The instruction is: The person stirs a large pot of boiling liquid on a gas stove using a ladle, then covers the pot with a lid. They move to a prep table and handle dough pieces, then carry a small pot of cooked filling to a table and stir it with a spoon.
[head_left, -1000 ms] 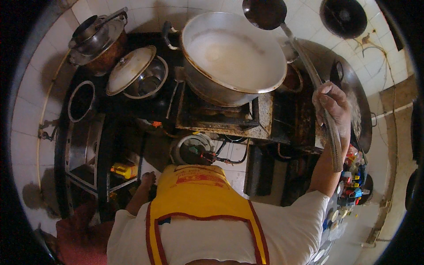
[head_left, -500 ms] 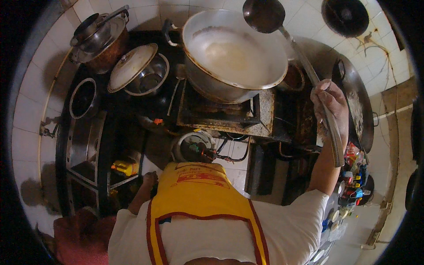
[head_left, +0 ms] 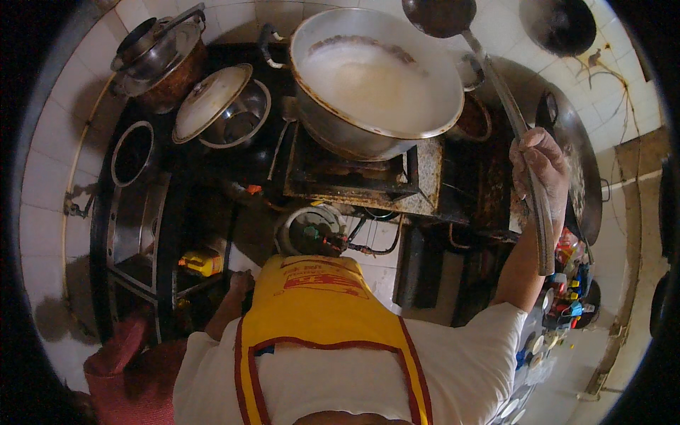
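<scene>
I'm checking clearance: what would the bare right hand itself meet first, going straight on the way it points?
Probably the large, round, grey metal wok ahead of the right hand, though depth is unclear and the hand might pass above it.

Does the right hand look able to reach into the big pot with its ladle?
Probably yes: the right hand holds the ladle, and the big pot stands uncovered, with nothing visible blocking its open top.
</scene>
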A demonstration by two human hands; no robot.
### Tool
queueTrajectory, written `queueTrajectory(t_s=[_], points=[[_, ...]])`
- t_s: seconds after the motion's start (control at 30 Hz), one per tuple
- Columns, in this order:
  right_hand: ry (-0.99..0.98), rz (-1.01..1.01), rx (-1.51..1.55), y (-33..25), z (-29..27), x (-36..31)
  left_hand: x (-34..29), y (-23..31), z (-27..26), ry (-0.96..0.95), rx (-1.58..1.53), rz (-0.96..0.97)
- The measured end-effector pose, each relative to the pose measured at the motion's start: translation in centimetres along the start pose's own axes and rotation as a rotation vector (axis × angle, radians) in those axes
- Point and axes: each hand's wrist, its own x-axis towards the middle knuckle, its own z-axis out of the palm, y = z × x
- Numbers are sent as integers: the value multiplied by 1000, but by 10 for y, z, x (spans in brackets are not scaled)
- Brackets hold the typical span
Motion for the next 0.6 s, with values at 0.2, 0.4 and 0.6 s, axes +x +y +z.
queueTrajectory(t_s=[0.2,0.4,0.6], points=[[12,-32,45,3,2,-2,-4,3,-10,279,-1714,-609],[32,-15,46,4,-3,-4,-21,10,-28,524,-2671,-479],[13,-36,31,6,-10,-3,0,9,-25,436,-2416,-831]])
